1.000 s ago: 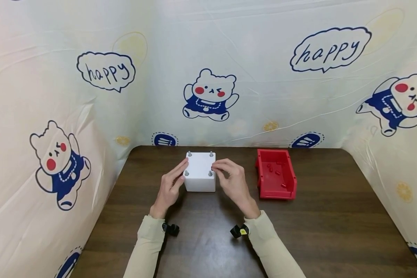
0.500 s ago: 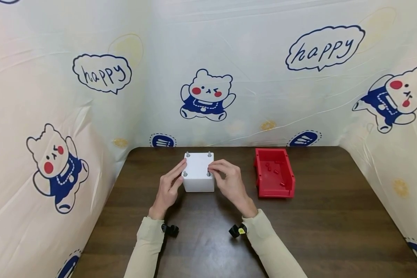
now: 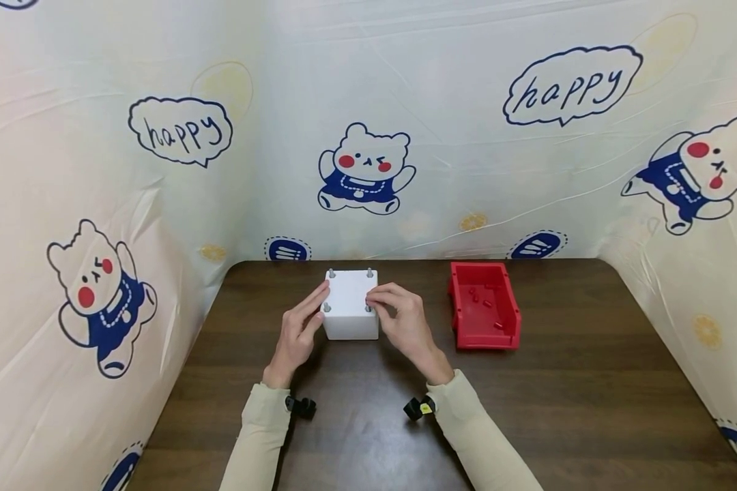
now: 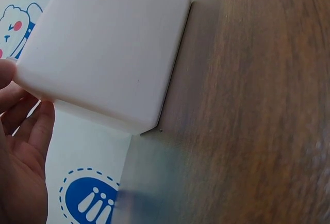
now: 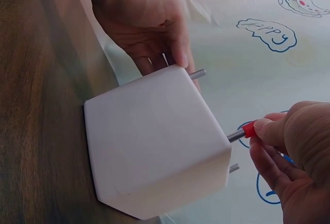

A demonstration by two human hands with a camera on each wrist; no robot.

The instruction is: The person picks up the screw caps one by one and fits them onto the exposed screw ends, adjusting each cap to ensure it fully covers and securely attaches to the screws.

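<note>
A white box (image 3: 348, 292) stands on the table with an upright metal post at each top corner. My left hand (image 3: 293, 335) rests its nearly straight fingers and thumb against the box's left side. At the near right corner, my right hand (image 3: 405, 326) pinches a small red cap (image 5: 249, 129) between thumb and fingers. In the right wrist view the cap sits at the tip of a metal post (image 5: 236, 136); how far it is on cannot be told. The posts that show in the head view look bare. The left wrist view shows the box's smooth side (image 4: 108, 43).
To the right of the box stands a red bin (image 3: 514, 314) with several small red pieces (image 3: 487, 304) in it. The dark wooden table (image 3: 344, 423) meets a printed cloth (image 3: 368, 82) behind and at both sides.
My right hand has shifted slightly left, bringing its fingertips over the near right post. The left hand keeps its place on the box. The head view has shifted a little.
</note>
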